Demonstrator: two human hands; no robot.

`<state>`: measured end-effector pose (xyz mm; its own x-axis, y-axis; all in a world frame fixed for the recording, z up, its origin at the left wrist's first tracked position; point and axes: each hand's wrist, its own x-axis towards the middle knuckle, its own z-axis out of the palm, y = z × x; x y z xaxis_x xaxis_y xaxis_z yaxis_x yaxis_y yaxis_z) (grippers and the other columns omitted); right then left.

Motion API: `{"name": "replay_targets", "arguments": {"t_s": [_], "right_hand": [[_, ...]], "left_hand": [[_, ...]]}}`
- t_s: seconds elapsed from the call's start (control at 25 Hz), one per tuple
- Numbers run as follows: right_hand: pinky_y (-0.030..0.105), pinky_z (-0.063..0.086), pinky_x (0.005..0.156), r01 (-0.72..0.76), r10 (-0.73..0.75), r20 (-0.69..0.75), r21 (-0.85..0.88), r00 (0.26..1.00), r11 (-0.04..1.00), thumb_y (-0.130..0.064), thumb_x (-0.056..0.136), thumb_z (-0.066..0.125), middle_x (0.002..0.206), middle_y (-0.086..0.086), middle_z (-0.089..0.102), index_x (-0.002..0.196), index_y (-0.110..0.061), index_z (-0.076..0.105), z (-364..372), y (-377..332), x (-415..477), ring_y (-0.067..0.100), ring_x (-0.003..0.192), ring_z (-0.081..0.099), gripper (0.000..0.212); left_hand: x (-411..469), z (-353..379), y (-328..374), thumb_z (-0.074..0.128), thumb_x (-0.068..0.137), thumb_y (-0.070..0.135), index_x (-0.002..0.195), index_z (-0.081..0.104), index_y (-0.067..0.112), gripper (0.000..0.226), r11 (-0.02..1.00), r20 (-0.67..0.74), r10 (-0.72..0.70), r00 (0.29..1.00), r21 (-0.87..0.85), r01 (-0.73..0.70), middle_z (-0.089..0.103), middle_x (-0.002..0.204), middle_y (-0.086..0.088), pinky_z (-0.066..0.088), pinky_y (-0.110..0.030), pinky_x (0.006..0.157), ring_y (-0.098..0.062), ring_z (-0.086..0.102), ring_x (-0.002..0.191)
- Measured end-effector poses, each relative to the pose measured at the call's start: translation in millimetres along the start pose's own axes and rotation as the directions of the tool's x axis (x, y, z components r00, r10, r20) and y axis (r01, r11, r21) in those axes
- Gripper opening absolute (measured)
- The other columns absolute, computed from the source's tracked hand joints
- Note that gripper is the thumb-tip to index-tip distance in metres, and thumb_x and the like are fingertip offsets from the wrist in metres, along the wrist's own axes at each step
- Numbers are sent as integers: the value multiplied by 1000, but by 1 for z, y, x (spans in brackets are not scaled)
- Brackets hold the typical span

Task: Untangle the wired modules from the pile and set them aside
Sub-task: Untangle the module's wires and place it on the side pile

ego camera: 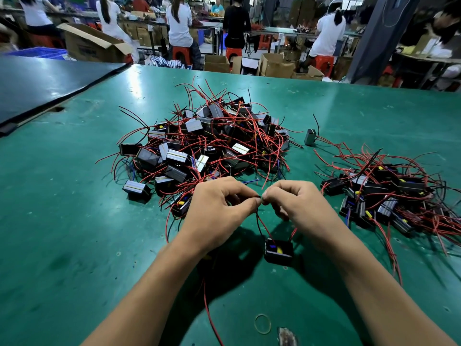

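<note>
A big tangled pile [207,143] of small black box modules with red and black wires lies mid-table. A smaller heap of modules [384,198] sits at the right. My left hand [219,208] and my right hand [296,203] meet fingertip to fingertip just in front of the big pile, both pinching thin wires. One black module [278,249] with a yellow and a blue part hangs from those red and black wires below my hands, above the table. A long red wire [212,318] trails down toward me.
The green table mat [74,245] spreads all around. A lone grey module [310,137] stands between the two heaps. A rubber band [262,323] lies near the front edge. A dark board [37,81] lies at the far left. People sit at benches behind.
</note>
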<state>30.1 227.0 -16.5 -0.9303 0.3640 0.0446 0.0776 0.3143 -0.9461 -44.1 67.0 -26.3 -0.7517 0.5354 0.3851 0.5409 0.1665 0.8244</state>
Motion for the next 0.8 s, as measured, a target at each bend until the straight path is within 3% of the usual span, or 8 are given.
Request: {"name": "replay_targets", "arguments": {"t_s": [0.2,0.36,0.6,0.8], "right_hand": [[17,36,52,66,-69,89,38,994,997,-19,89,72,58,-7,55,76,-18,75,-8,0,-3,9,54,44,13],[16,41,56,252,-242,96,-114,966,961,-14,87,77,64,-16,64,88,-28,78,-13,1,-5,9,55,50,14],[12,42,63,520,-549,11,-340,835,784,-8,82,81,83,-5,69,89,-14,76,-6,7,-2,2,65,58,11],[25,50,61,556,-597,21,-393,802,733,-17,84,81,86,-4,70,95,-12,77,-7,9,-2,16,66,62,13]], "left_hand": [[2,1,-3,77,83,14,84,79,14,3,995,-19,-87,996,-44,86,71,74,5,46,-20,61,-8,61,63],[3,-2,-4,75,83,13,83,78,12,3,992,-72,-117,991,-44,114,69,70,3,42,-15,58,-4,55,58],[3,-3,-5,76,84,16,85,79,13,4,986,-15,-153,988,-69,152,70,70,0,50,-26,63,-17,63,66],[4,-4,-5,77,84,16,87,79,13,6,987,6,-146,989,-67,146,73,74,1,56,-33,68,-19,68,72]]}}
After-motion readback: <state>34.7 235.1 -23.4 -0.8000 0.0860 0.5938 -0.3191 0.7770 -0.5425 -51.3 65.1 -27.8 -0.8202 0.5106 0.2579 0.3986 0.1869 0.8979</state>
